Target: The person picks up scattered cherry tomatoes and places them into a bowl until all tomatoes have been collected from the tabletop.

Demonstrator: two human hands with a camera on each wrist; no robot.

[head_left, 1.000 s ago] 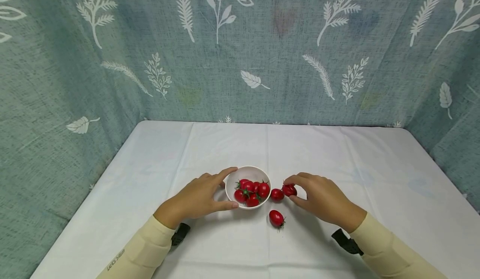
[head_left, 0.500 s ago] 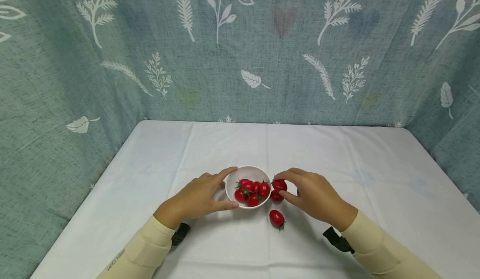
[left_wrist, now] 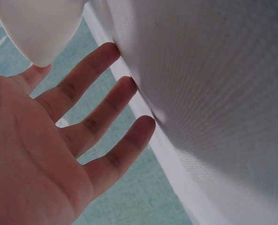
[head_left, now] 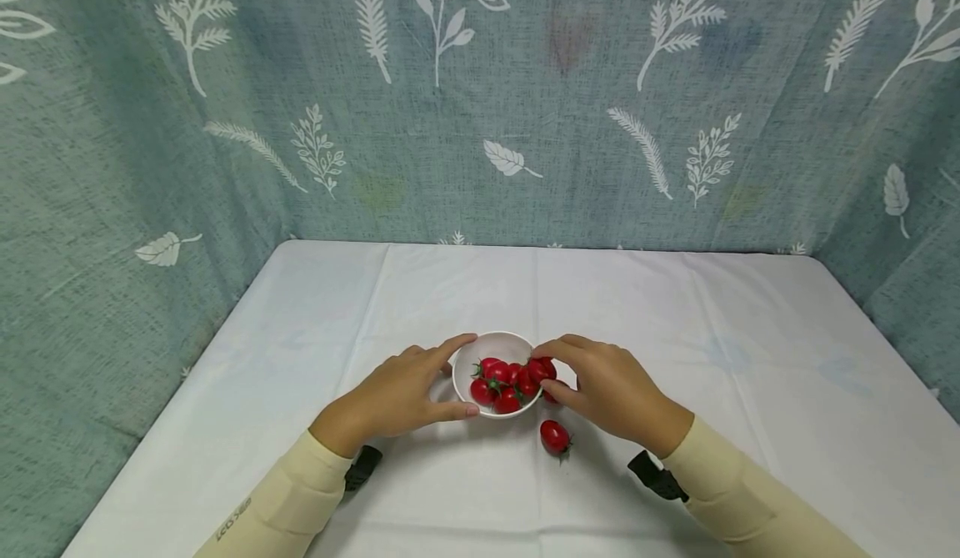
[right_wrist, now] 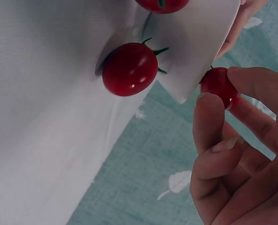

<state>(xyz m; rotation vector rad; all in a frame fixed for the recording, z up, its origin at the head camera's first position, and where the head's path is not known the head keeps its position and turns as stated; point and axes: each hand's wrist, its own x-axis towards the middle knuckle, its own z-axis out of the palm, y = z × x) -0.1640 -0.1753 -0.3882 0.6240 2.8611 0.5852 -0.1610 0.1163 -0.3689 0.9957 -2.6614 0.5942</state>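
Seen from the head, my left hand (head_left: 397,391) holds a small white bowl (head_left: 498,345) at its left side, thumb and index finger on opposite parts of the rim. The left wrist view shows the other fingers (left_wrist: 92,122) spread by the white cloth. Several red cherry tomatoes with green stems lie in the bowl. My right hand (head_left: 611,383) pinches a cherry tomato (right_wrist: 219,86) between thumb and fingertips, right at the bowl's right rim. Under that hand another cherry tomato (head_left: 557,394) sits against the bowl, partly hidden by the thumb.
One more cherry tomato (head_left: 555,437) lies on the white-covered table (head_left: 450,500) in front of the bowl. A blue-green curtain (head_left: 480,191) with white leaf prints stands behind the table and along both sides. Dark straps (head_left: 660,476) circle both wrists.
My right hand has moved left with the pinched tomato, from the table beside the bowl, past the other tomato, to the bowl's right rim. The left hand and bowl stay in place.
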